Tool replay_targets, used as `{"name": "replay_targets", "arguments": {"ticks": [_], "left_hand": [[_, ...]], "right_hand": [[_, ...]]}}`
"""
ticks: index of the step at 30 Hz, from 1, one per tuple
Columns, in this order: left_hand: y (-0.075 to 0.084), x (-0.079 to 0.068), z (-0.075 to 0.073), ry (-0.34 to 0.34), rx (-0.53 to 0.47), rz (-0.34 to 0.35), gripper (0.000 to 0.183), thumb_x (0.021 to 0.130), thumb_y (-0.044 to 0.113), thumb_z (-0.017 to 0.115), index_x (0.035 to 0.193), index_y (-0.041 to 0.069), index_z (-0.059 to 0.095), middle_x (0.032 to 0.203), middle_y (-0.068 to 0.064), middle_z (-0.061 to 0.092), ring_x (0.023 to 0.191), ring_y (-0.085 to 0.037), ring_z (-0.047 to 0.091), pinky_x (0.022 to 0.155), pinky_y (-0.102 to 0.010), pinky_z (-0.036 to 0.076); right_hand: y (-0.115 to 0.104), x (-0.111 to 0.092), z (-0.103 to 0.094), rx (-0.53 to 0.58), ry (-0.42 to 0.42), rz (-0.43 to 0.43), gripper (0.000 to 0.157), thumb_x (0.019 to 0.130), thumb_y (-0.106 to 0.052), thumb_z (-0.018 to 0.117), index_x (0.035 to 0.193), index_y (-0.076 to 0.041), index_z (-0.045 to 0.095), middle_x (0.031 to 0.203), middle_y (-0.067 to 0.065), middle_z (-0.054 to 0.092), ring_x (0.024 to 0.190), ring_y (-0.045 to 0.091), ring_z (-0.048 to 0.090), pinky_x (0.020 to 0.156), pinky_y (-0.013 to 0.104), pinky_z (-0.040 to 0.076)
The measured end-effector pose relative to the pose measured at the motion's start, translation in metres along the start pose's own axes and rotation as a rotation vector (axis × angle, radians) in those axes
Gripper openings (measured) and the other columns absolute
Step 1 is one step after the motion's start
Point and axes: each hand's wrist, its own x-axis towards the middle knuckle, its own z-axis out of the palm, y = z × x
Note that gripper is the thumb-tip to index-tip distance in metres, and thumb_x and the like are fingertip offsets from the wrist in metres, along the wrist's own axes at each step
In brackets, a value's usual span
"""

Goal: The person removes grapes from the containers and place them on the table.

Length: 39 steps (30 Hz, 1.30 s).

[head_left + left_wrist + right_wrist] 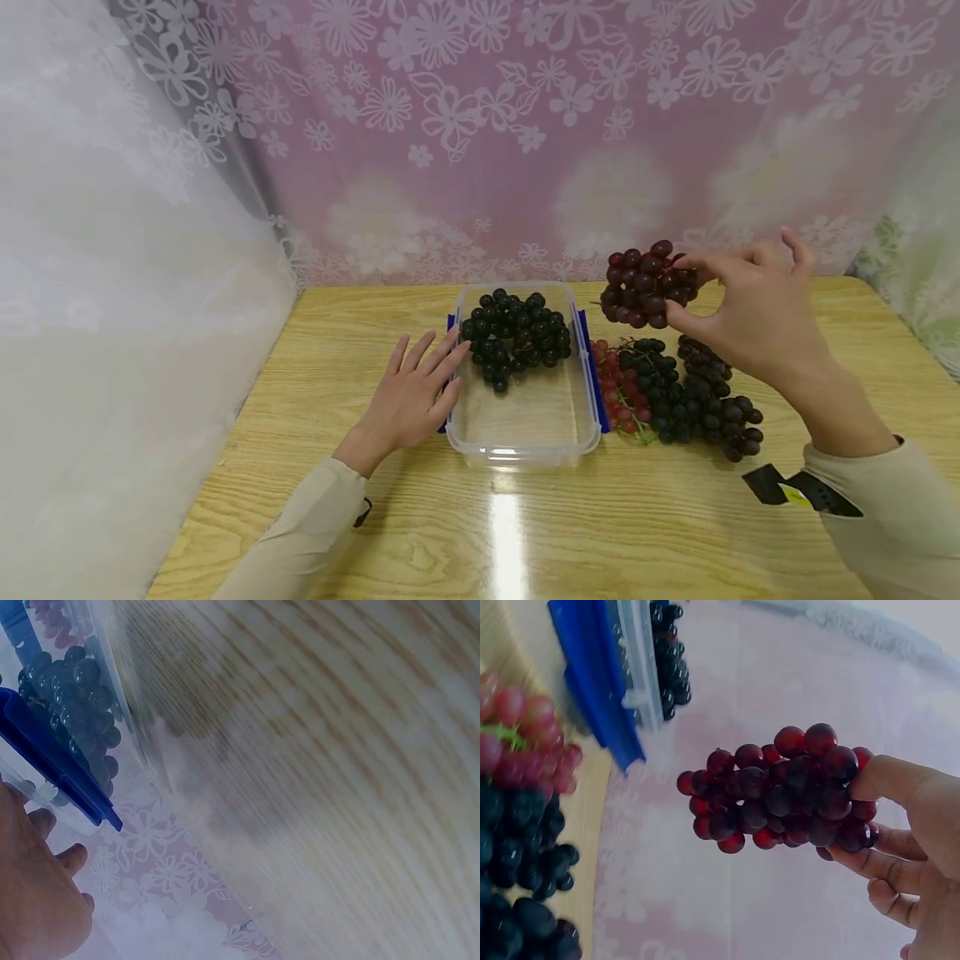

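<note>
A bunch of dark red grapes (643, 287) hangs in the air above the table's right side, pinched between thumb and fingers of my right hand (753, 312). The right wrist view shows the same red grapes (772, 791) close up. Black grapes (517, 329) lie in the back half of a clear plastic box (525, 452) with blue side clips. Fingers spread, my left hand (412, 396) rests at the box's left rim. In the left wrist view the left hand (37, 885) is beside a blue clip (64, 765).
Right of the box, against its blue clip (594, 375), lie pink-red grapes (618, 387), black grapes (671, 400) and darker purple grapes (738, 425). The wooden table (360, 533) ends at a pink floral curtain (480, 167) behind, with a white one (112, 292) at left.
</note>
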Motion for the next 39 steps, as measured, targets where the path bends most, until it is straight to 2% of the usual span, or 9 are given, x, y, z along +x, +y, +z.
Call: {"name": "replay_targets", "arguments": {"ticks": [9, 20, 24, 30, 34, 39], "left_hand": [[0.001, 0.001, 0.001, 0.003, -0.005, -0.01, 0.055, 0.103, 0.045, 0.02, 0.153, 0.022, 0.027, 0.158, 0.001, 0.017, 0.143, -0.028, 0.015, 0.113, -0.05, -0.001], [0.002, 0.004, 0.004, 0.017, -0.009, -0.014, 0.056, 0.103, 0.046, 0.018, 0.153, 0.023, 0.027, 0.158, 0.001, 0.018, 0.143, -0.027, 0.015, 0.114, -0.049, -0.002], [0.003, 0.005, 0.004, 0.02, -0.007, -0.016, 0.055, 0.103, 0.045, 0.018, 0.153, 0.023, 0.028, 0.158, 0.001, 0.018, 0.143, -0.027, 0.016, 0.114, -0.049, -0.002], [0.003, 0.007, 0.004, 0.026, -0.011, -0.017, 0.053, 0.103, 0.042, 0.024, 0.153, 0.023, 0.027, 0.158, 0.0, 0.017, 0.143, -0.028, 0.016, 0.114, -0.049, -0.001], [0.003, 0.008, 0.005, 0.026, -0.014, -0.018, 0.053, 0.103, 0.041, 0.025, 0.153, 0.022, 0.028, 0.158, 0.0, 0.018, 0.143, -0.029, 0.017, 0.114, -0.05, -0.001], [0.004, 0.009, 0.005, 0.023, -0.018, -0.023, 0.053, 0.104, 0.042, 0.023, 0.153, 0.022, 0.028, 0.158, 0.001, 0.018, 0.142, -0.028, 0.017, 0.114, -0.049, -0.001]], "right_hand": [[0.042, -0.009, -0.005, -0.002, 0.002, 0.167, 0.045, 0.078, -0.024, 0.072, 0.114, 0.002, 0.062, 0.088, 0.022, 0.061, 0.096, 0.044, 0.039, 0.107, 0.056, -0.006], [0.088, -0.029, -0.004, -0.074, -0.077, 0.355, 0.053, 0.085, -0.025, 0.067, 0.125, 0.005, 0.051, 0.095, 0.03, 0.057, 0.105, 0.054, 0.03, 0.107, 0.057, -0.011], [0.103, -0.039, 0.0, -0.078, -0.087, 0.381, 0.052, 0.086, -0.023, 0.067, 0.127, 0.005, 0.05, 0.096, 0.031, 0.057, 0.105, 0.056, 0.028, 0.106, 0.058, -0.012], [0.122, -0.054, 0.006, -0.097, -0.102, 0.399, 0.048, 0.085, -0.022, 0.067, 0.119, 0.009, 0.051, 0.096, 0.032, 0.057, 0.104, 0.058, 0.028, 0.106, 0.059, -0.011], [0.133, -0.063, 0.009, -0.116, -0.142, 0.413, 0.052, 0.086, -0.027, 0.068, 0.117, 0.01, 0.05, 0.083, 0.03, 0.058, 0.105, 0.059, 0.027, 0.106, 0.062, -0.01], [0.141, -0.074, 0.016, -0.123, -0.171, 0.396, 0.054, 0.084, -0.029, 0.071, 0.115, 0.01, 0.051, 0.083, 0.029, 0.06, 0.103, 0.057, 0.03, 0.105, 0.063, -0.011]]}}
